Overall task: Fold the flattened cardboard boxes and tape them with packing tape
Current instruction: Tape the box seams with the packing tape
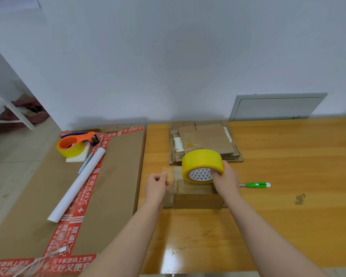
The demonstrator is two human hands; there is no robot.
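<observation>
A small folded cardboard box (198,199) stands on the wooden table (278,206) in front of me. My right hand (226,180) grips a yellow roll of packing tape (201,162) held over the box's top, with my thumb in its core. My left hand (157,185) pinches the clear loose end of the tape at the box's left edge. A strip of tape stretches from the roll across the top of the box. Behind the box lies a stack of flattened cardboard boxes (206,142).
A green utility knife (257,184) lies right of the box. On the left, a large flat carton (112,186) with red printed tape carries an orange tape dispenser (74,143), a white paper roll (77,184) and a pen (85,162). A grey panel (276,106) leans on the wall.
</observation>
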